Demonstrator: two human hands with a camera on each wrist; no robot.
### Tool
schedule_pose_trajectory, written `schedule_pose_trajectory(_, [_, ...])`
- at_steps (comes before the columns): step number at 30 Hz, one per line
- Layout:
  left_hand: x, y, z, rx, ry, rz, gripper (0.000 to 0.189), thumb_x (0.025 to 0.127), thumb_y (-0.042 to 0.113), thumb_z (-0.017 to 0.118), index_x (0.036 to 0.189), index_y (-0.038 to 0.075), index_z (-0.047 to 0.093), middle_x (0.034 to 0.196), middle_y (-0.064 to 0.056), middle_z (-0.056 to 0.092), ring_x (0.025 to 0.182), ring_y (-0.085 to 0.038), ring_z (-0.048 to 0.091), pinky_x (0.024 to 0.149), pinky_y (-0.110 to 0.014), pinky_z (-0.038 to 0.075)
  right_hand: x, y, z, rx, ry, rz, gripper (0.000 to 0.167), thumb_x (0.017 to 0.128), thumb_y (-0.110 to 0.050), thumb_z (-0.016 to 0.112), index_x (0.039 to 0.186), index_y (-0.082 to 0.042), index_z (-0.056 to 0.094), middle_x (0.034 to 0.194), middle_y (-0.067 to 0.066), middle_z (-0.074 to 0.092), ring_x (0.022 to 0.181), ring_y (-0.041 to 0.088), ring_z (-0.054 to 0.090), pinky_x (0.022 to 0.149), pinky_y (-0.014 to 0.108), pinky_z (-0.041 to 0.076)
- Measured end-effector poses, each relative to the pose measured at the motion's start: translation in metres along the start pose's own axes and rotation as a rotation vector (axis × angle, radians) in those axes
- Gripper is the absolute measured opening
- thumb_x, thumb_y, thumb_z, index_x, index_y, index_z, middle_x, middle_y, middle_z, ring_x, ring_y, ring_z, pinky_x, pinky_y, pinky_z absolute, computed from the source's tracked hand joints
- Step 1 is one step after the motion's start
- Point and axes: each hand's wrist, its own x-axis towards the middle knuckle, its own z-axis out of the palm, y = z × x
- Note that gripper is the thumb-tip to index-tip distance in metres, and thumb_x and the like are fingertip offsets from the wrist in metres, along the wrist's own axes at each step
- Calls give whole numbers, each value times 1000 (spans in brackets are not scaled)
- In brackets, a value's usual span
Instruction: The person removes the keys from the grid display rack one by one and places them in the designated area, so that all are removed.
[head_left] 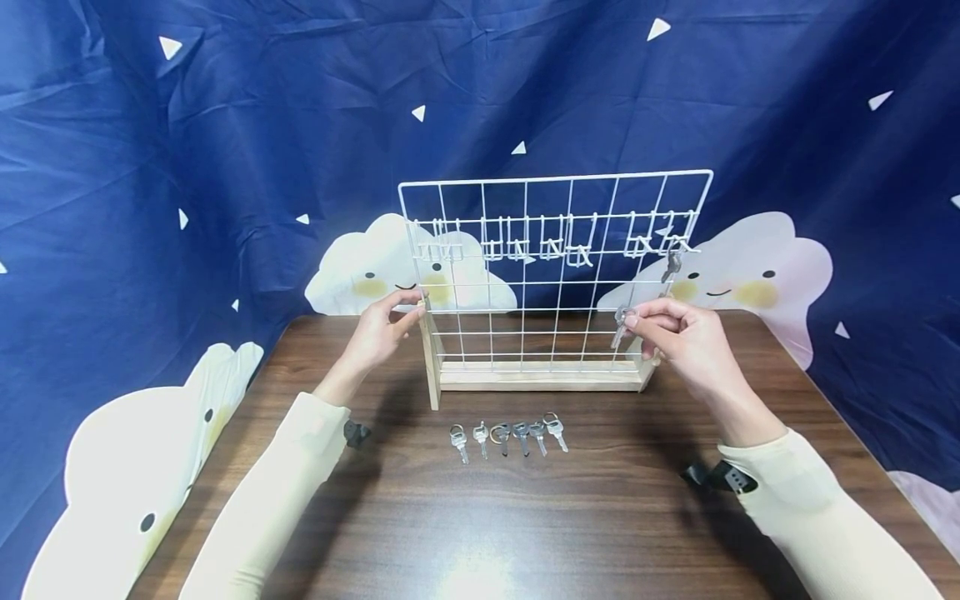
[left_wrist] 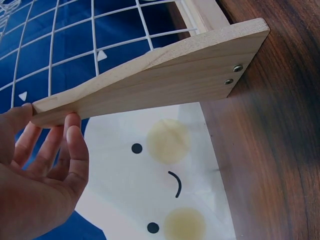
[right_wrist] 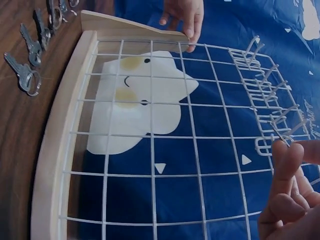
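A white wire grid (head_left: 525, 285) stands upright in a pale wooden base (head_left: 540, 385), with several white hooks (head_left: 553, 248) along its upper part. My left hand (head_left: 372, 333) holds the upper end of the wooden side panel (left_wrist: 150, 82), thumb at its edge and fingertips against its outer face. In front of the grid's lower right, my right hand (head_left: 697, 346) pinches a silver key (head_left: 618, 330) between thumb and fingers; the key points downward. Another key (head_left: 672, 265) hangs from the rightmost hook. The right wrist view shows the held key only as a thin sliver at the fingertips.
Several keys with rings lie in a row on the brown wooden table (head_left: 420, 517), before the base; one key (head_left: 555, 430) is at the row's right end. A blue curtain (head_left: 337, 100) with white clouds and triangles hangs behind and beside the table.
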Motion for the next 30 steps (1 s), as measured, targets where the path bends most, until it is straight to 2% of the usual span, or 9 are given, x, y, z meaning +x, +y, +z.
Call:
schedule_pose_trajectory(6, [0,1,0,0,2,-1,34,100,26,62,130,11,62,131,-16,63,95,-31,71,75,-45,61,-1,9,5,60,-72,62,3,92,-11,72,94,-13,71,76,-11,75,52,7,57,43,18,42])
schedule_pose_trajectory(9, [0,1,0,4,1,-4,34,100,27,62,131,12,62,131,-15,63,96,-31,72,74,-42,61,-1,14,7,49,-105,86,4,93,-10,70,94,-14,70,76,-10,75,52,6,56,44,18,42])
schedule_pose_trajectory(15, [0,1,0,15,1,-7,35,100,29,62,132,13,62,132,-14,63,96,-29,72,71,-32,59,1,25,10,5,-165,163,7,94,-14,70,98,-9,68,77,-8,76,53,5,55,44,19,42])
schedule_pose_trajectory(23, [-1,1,0,7,0,-13,34,100,28,62,131,13,62,132,-14,63,95,-29,71,74,-39,61,2,39,15,-6,-221,258,9,93,-17,71,99,-12,67,77,-10,74,54,4,54,48,18,44])
schedule_pose_trajectory(26, [0,1,0,5,1,-11,34,100,27,62,131,12,62,132,-14,63,95,-29,72,73,-38,61,2,44,17,5,-238,274,11,93,-15,70,101,-9,66,76,-9,74,54,5,54,48,18,43])
schedule_pose_trajectory(30, [0,1,0,7,4,-7,34,100,27,62,130,12,62,131,-14,64,94,-29,72,72,-34,60,2,51,20,-6,-258,288,20,93,-15,70,107,-1,64,77,-7,75,53,6,55,45,18,37])
